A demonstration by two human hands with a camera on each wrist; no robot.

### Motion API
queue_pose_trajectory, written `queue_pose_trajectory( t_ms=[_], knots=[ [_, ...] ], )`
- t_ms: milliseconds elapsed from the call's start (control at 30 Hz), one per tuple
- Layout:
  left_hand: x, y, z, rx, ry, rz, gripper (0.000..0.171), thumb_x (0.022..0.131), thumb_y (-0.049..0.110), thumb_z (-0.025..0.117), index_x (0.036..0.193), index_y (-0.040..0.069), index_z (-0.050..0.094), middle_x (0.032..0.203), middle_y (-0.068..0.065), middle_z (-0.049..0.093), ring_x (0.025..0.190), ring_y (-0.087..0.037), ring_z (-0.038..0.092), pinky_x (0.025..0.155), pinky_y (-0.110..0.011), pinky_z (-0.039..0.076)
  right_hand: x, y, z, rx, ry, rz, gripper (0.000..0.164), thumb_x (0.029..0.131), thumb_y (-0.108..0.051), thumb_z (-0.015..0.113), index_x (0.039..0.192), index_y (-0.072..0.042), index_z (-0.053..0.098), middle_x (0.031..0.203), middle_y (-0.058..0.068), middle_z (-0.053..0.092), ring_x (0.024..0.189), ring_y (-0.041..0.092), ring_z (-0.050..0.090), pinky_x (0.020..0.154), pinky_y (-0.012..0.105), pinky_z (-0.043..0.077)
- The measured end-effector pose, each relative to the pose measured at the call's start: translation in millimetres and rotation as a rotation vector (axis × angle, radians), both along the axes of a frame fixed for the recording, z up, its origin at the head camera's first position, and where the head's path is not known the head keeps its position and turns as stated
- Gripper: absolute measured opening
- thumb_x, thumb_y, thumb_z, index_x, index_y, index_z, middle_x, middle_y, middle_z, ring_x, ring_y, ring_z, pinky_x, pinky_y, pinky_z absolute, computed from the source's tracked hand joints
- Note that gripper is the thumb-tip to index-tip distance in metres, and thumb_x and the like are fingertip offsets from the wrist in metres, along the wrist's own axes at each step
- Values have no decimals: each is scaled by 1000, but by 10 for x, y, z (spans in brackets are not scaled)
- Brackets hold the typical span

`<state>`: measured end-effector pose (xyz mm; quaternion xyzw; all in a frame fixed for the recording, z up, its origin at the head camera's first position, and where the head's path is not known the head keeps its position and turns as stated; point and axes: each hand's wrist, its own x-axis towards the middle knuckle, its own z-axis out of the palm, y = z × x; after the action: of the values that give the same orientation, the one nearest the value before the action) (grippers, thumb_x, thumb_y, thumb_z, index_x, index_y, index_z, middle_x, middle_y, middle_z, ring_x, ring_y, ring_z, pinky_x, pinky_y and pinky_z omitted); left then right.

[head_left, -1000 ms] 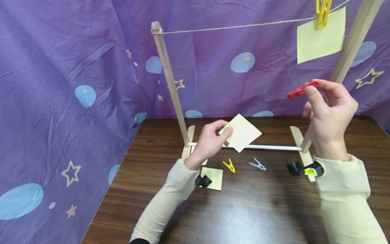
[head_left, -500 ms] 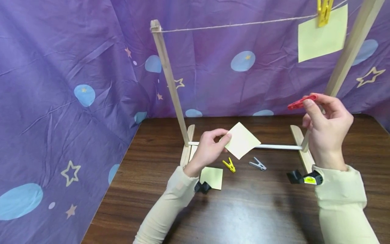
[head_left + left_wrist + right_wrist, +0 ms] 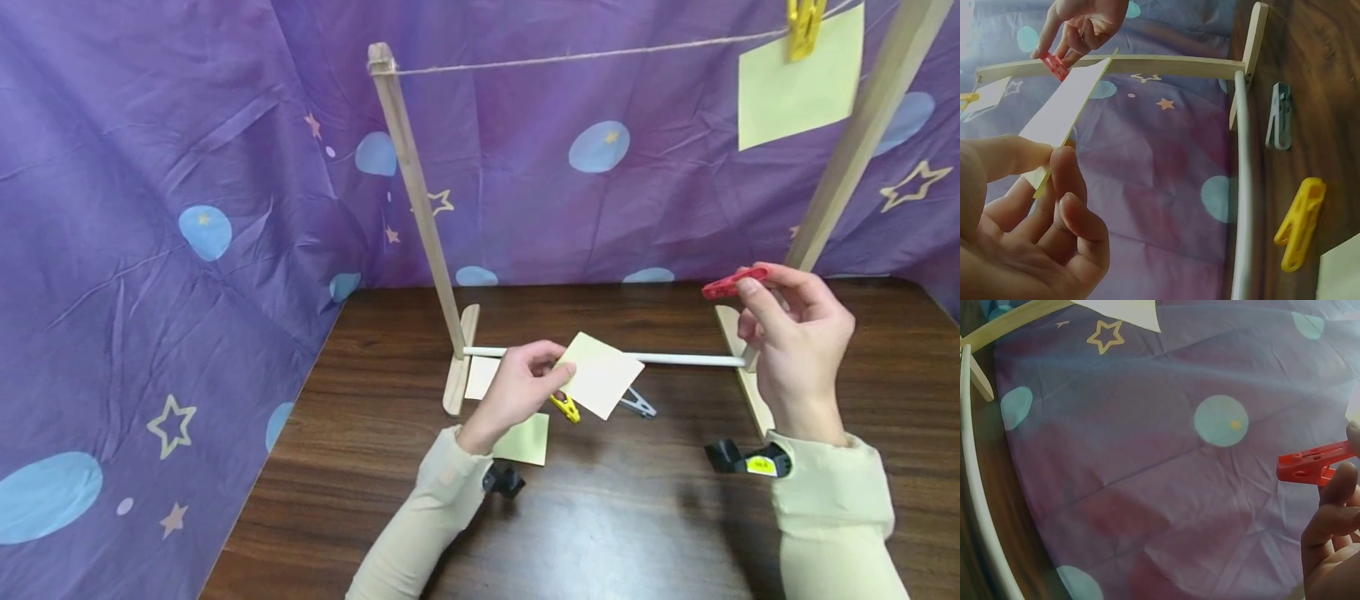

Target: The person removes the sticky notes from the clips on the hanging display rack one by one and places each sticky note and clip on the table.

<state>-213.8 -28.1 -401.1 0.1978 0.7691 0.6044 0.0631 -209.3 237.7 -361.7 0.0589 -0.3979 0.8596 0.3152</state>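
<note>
My left hand (image 3: 525,385) pinches a pale yellow square sheet of paper (image 3: 602,377) by one side, between thumb and fingers. The left wrist view shows this sheet (image 3: 1063,109) nearly edge-on. Raised to the right, my right hand (image 3: 804,350) holds a red clothespin (image 3: 731,283) between thumb and forefinger. In the right wrist view the clothespin (image 3: 1313,464) points away from the fingers, its tip closed. The two hands are apart. Below the left hand, a yellow clothespin (image 3: 567,408) and a grey clothespin (image 3: 640,404) lie on the table, partly covered by the sheet or hand.
A string (image 3: 585,57) runs between two wooden posts. Near its right end a yellow clothespin (image 3: 804,32) holds up a paper square (image 3: 798,92). A white rod (image 3: 693,360) joins the posts' feet. More paper (image 3: 528,439) lies on the wooden table (image 3: 615,533).
Both hands have come down towards the table. The sheet has dropped lower with the left hand and turned slightly, now overlapping the grey clothespin. My right hand still holds the red clothespin.
</note>
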Motion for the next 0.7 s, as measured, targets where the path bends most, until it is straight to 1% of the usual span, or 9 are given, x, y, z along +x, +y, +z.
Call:
queue_pose_trajectory(
  t_ms=[100, 167, 200, 300, 400, 433, 533, 700],
  knots=[
    [38, 7, -74, 7, -31, -27, 19, 90, 6, 63, 105, -5, 67, 84, -27, 68, 55, -6, 57, 49, -16, 44, 19, 1, -40, 14, -23, -1, 25, 76, 18, 69, 100, 17, 61, 81, 16, 71, 39, 15, 47, 36, 19, 37],
    [61, 12, -118, 7, -52, -44, 18, 90, 5, 63, 104, -6, 66, 87, -28, 68, 57, -10, 58, 52, -18, 48, 25, 2, -66, 6, -28, -4, 25, 76, 18, 69, 100, 17, 61, 81, 17, 71, 39, 15, 47, 36, 19, 37],
    [70, 14, -141, 3, -62, -51, 18, 90, 4, 63, 104, -7, 66, 88, -27, 69, 59, -14, 60, 55, -20, 51, 29, 4, -79, 2, -32, -4, 26, 75, 18, 69, 100, 17, 61, 81, 17, 71, 38, 16, 46, 35, 19, 37],
    [91, 12, -208, -20, -96, -74, 17, 89, 3, 64, 103, -7, 65, 90, -27, 68, 64, -27, 65, 62, -33, 57, 37, 12, -121, -11, -31, 4, 26, 76, 19, 68, 101, 18, 60, 83, 18, 72, 37, 16, 46, 35, 19, 36],
    [101, 9, -276, -35, -132, -101, 17, 90, 3, 64, 103, -7, 65, 92, -27, 67, 72, -38, 67, 69, -46, 58, 44, 19, -164, -27, -26, 15, 27, 76, 21, 66, 102, 18, 60, 84, 18, 72, 37, 16, 47, 34, 19, 33],
    [102, 9, -292, -35, -140, -109, 17, 90, 3, 64, 104, -7, 65, 94, -27, 67, 74, -39, 67, 70, -49, 58, 45, 21, -177, -30, -25, 16, 27, 76, 21, 66, 102, 18, 60, 84, 18, 72, 37, 16, 47, 34, 19, 33],
    [105, 16, -328, -38, -153, -120, 18, 90, 3, 64, 104, -8, 65, 96, -27, 68, 77, -45, 66, 72, -51, 57, 50, 30, -216, -34, -34, 13, 27, 76, 21, 66, 103, 18, 60, 85, 18, 72, 37, 16, 48, 33, 19, 32],
    [110, 25, -367, -58, -168, -124, 18, 89, 4, 65, 102, -8, 65, 96, -26, 68, 79, -51, 64, 72, -51, 57, 58, 30, -289, -49, -56, 8, 26, 76, 20, 66, 102, 18, 61, 84, 18, 72, 37, 15, 49, 33, 18, 32]
  ],
)
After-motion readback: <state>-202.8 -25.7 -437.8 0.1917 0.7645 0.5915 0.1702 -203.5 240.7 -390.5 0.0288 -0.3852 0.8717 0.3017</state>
